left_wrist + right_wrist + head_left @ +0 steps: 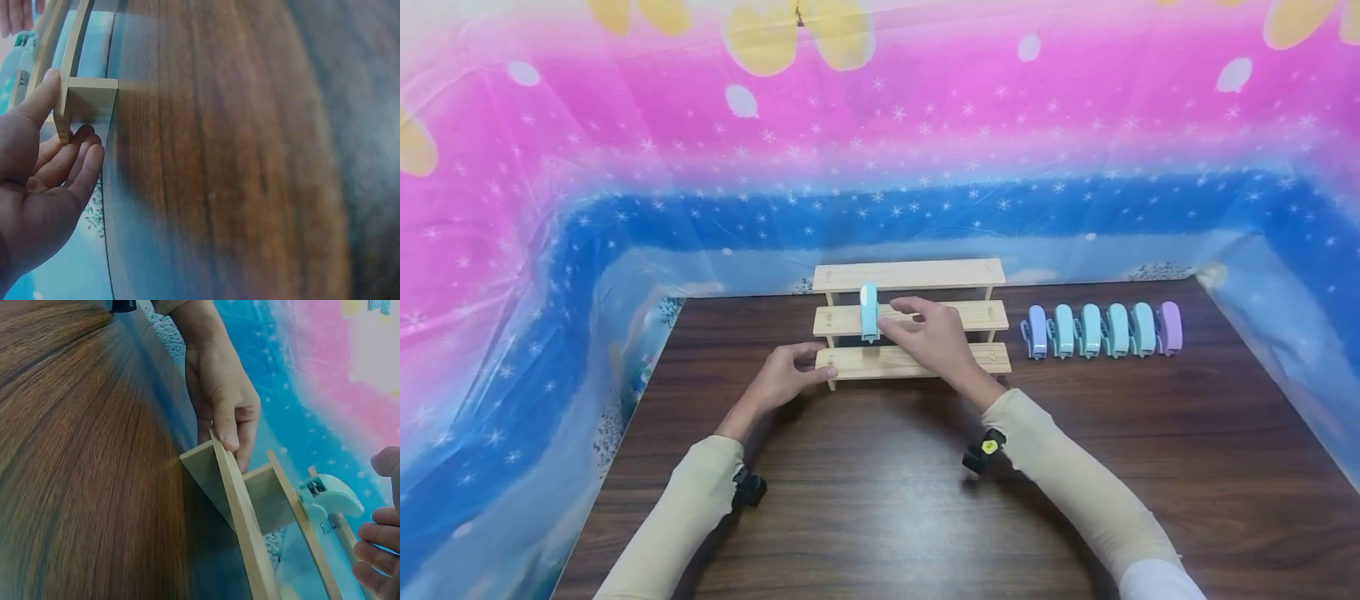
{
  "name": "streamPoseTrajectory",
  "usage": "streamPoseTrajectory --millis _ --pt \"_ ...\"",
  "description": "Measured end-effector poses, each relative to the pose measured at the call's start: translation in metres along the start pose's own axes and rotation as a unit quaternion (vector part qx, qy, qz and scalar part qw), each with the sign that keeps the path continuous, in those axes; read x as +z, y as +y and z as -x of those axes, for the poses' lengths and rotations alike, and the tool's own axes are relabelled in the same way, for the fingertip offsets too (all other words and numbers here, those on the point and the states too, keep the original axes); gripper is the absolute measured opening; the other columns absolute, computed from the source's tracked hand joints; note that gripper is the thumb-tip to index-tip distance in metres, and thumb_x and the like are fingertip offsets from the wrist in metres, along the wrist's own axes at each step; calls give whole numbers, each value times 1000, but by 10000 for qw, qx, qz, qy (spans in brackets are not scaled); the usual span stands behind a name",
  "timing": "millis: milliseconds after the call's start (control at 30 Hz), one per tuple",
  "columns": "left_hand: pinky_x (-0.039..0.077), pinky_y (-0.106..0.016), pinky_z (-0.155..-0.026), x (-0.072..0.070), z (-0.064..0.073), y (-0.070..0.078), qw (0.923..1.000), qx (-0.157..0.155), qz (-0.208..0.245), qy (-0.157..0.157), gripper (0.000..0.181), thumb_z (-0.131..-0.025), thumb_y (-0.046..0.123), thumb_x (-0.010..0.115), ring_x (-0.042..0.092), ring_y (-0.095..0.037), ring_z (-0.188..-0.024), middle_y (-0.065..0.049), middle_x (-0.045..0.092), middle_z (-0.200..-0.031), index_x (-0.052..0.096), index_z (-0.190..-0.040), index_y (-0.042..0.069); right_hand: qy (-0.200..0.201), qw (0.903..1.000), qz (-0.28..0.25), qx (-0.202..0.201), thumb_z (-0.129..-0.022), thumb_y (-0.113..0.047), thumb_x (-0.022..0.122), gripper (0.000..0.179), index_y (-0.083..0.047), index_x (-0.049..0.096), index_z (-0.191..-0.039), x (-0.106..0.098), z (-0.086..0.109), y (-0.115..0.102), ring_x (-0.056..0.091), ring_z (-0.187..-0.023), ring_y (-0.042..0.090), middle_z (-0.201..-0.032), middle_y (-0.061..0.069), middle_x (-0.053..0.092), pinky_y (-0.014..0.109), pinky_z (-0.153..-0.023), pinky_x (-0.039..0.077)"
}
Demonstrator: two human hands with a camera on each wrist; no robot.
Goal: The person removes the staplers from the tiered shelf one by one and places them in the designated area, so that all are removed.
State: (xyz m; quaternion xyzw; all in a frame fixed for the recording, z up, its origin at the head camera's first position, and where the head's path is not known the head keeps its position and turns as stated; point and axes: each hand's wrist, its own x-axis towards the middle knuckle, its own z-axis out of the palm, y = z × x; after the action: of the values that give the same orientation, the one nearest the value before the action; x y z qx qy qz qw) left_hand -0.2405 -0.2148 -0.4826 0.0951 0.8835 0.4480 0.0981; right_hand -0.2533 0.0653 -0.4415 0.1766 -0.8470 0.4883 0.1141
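A three-tier wooden display shelf [917, 360] stands on the table. My left hand [781, 377] grips the left end of its lowest tier; in the left wrist view the thumb [42, 100] lies on one side of the board and the fingers behind it. On the middle tier, towards the left, a small light-teal stapler [869, 312] stands upright; the right wrist view shows this stapler [331, 495] from the side. Just right of it is my right hand [936, 337], its fingers loosely spread and holding nothing. A small gap separates those fingers [378, 540] from the stapler.
Right of the shelf, more small staplers stand in a row on the dark wooden table [880, 475]: a lilac-blue one [1037, 332], several teal ones [1090, 332] and a purple one [1169, 328]. A patterned pink and blue cloth [925, 192] hangs behind and at the sides.
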Motion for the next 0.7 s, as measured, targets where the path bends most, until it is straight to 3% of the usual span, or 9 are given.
streamPoseTrajectory --millis 333,700 --pt "58 -43 -90 1 1 0 9999 84 70 -31 61 -94 37 76 70 -26 -110 -16 67 -132 58 -143 5 175 9988 308 332 -89 -55 73 54 -12 75 -121 21 -4 -3 70 -106 23 -117 6 76 42 -92 54" --pt "57 -45 -93 1 1 -1 9999 91 88 -25 59 -95 35 75 68 -29 -115 -18 65 -135 58 -143 4 513 9969 338 487 -85 -56 77 57 -10 75 -119 36 -6 -7 71 -97 20 -112 7 77 38 -83 55"
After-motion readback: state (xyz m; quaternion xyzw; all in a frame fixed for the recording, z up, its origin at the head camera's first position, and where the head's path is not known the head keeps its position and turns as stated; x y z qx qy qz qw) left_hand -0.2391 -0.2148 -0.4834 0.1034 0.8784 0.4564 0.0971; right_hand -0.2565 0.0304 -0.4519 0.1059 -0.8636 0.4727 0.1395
